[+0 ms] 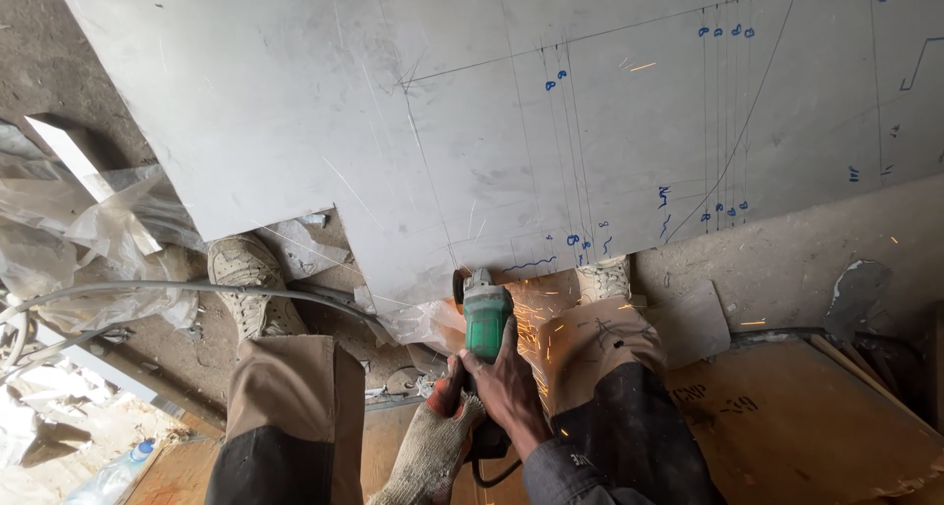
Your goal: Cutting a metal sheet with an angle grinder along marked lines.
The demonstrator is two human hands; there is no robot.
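Observation:
A large grey metal sheet [511, 121] with scribed lines and blue pen marks lies on the ground in front of me. A green angle grinder [486, 313] cuts at its near edge and orange sparks [536, 308] spray to the right. My right hand [511, 387], bare, grips the grinder body from above. My left hand [438, 431], in a knitted work glove, holds the grinder's rear just beside it. My two shoes [251, 284] stand either side of the tool, and the right shoe [603, 279] touches the sheet's edge.
Crumpled clear plastic [88, 230] and a grey cable [177, 289] lie at the left. A plywood board [787, 416] lies under my right leg. Small metal offcuts [693, 323] and a plastic bottle [118, 471] rest on the dirty concrete floor.

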